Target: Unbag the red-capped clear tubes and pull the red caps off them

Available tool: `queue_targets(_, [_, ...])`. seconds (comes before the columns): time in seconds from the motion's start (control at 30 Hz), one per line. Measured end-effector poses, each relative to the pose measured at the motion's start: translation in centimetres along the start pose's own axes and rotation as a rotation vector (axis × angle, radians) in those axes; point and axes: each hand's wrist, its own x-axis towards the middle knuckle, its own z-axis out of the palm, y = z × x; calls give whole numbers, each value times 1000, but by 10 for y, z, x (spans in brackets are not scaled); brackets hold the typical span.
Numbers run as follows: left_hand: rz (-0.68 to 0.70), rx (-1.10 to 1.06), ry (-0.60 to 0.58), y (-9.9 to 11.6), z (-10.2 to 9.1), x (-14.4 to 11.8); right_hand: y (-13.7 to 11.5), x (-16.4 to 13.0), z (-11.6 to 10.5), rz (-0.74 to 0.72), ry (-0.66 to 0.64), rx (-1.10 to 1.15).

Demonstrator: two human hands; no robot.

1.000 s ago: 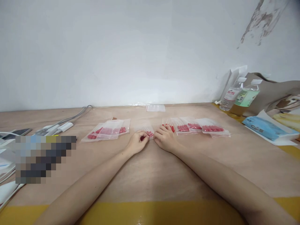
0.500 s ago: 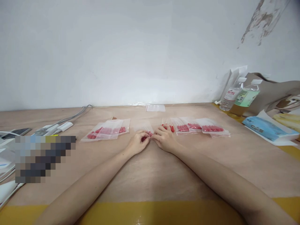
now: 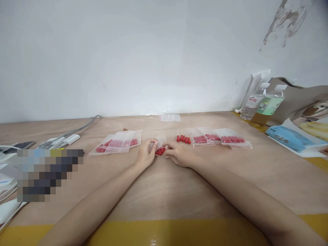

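Observation:
A small clear plastic bag holding red-tipped sticks lies on the wooden table between my two hands. My left hand grips the bag's left side, fingers curled over its upper edge. My right hand pinches its right side near the red tips. Just right of my right hand, loose red-tipped sticks lie bare on the table. A pile of filled bags lies to the left, and more filled bags lie in a row to the right.
Empty clear bags lie by the wall. Two bottles and a blue packet stand at the right. Cables and a white adapter lie at the left beside a blurred patch. A yellow strip runs along the near edge.
Both hands have shifted slightly left and pulled the bag nearer, tilting it. My right hand has come off the loose red-tipped sticks, which now lie uncovered.

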Motion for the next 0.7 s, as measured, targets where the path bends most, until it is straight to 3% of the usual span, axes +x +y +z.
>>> queue_targets(0.07, [-1,-43,-44,-3,-6,1,3,-9,-8,31,-24,141])
queue_targets(0.17, [69,-50,-230,-5,-17,1,10,-19,-12,108,17,241])
queue_targets(0.33, [216,50,-531,-1,-30,-3,17,-19,-4,262,187,64])
queue_targets(0.43, [246,76,-581,2,-32,-7,16,-17,-3,322,139,-35])
queue_targets(0.6, [211,130,-553,1,-32,-10,12,-17,-14,327,-110,-15])
queue_targets(0.7, [204,139,-510,2,-31,-11,12,-17,-17,343,-129,26])
